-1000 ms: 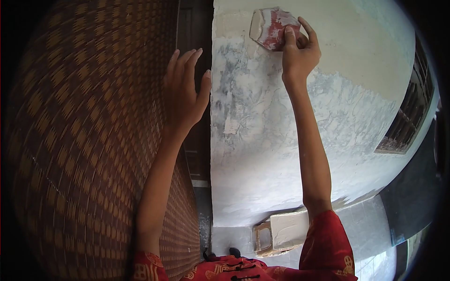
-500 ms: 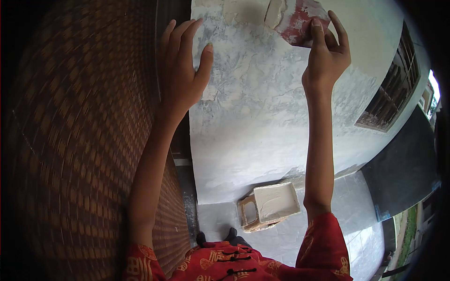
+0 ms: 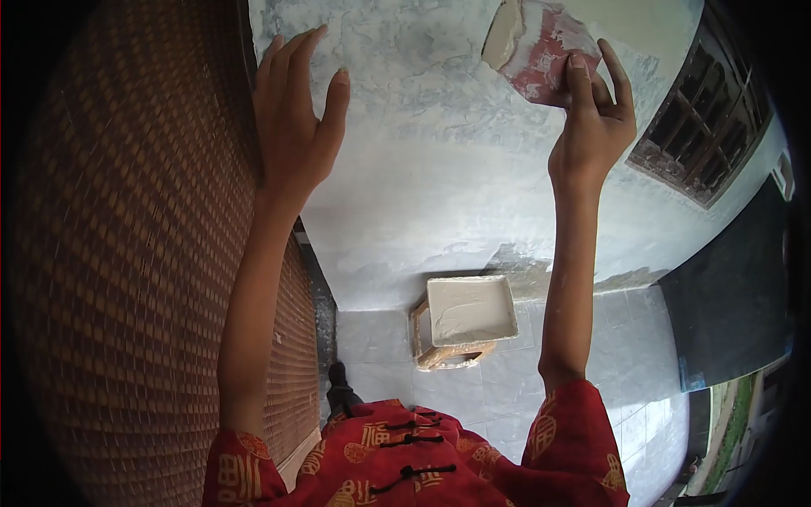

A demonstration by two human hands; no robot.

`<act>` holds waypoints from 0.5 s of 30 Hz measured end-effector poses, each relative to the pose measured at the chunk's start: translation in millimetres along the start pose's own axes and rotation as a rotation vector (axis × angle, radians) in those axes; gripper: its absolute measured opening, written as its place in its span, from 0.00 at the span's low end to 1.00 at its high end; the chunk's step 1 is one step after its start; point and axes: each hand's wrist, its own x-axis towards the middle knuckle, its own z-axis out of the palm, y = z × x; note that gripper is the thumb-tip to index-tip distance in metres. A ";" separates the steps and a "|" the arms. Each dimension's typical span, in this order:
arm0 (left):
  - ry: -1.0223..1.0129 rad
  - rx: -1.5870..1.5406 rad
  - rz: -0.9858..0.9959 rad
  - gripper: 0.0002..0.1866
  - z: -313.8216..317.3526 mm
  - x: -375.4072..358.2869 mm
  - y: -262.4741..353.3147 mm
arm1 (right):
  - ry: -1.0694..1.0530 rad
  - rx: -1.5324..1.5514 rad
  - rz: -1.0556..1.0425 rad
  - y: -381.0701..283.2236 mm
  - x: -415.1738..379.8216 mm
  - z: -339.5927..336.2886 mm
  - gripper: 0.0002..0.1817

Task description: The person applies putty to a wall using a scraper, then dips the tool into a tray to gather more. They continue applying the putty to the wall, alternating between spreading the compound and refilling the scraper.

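Note:
My right hand (image 3: pixel 591 127) is raised and grips a red plaster-smeared trowel blade (image 3: pixel 541 46) with pale putty on its left edge, held against the grey-white wall (image 3: pixel 439 169). My left hand (image 3: pixel 291 118) is spread open, fingers up, resting flat on the wall's left corner beside the woven screen. Below, a square tray of white putty (image 3: pixel 469 308) sits on a small wooden stool (image 3: pixel 443 351) on the tiled floor.
A brown woven bamboo screen (image 3: pixel 135 253) fills the left side. A barred window (image 3: pixel 701 135) is set in the wall at the right. Grey floor tiles (image 3: pixel 625 397) lie below, with a dark panel (image 3: pixel 726 287) at the right. My red sleeves show at the bottom.
The view has tilted down: both hands and the trowel sit further left and lower on the wall. The stool and tray have come fully into view.

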 end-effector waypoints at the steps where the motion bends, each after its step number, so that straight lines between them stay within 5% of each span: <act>1: -0.019 0.003 -0.019 0.25 2.5 -10.3 18.0 | -0.008 -0.009 0.031 -2.2 -6.0 -19.1 0.25; 15: -0.340 -0.137 -0.192 0.26 34.2 -97.1 166.9 | 0.107 -0.119 0.379 -45.4 -65.2 -176.6 0.27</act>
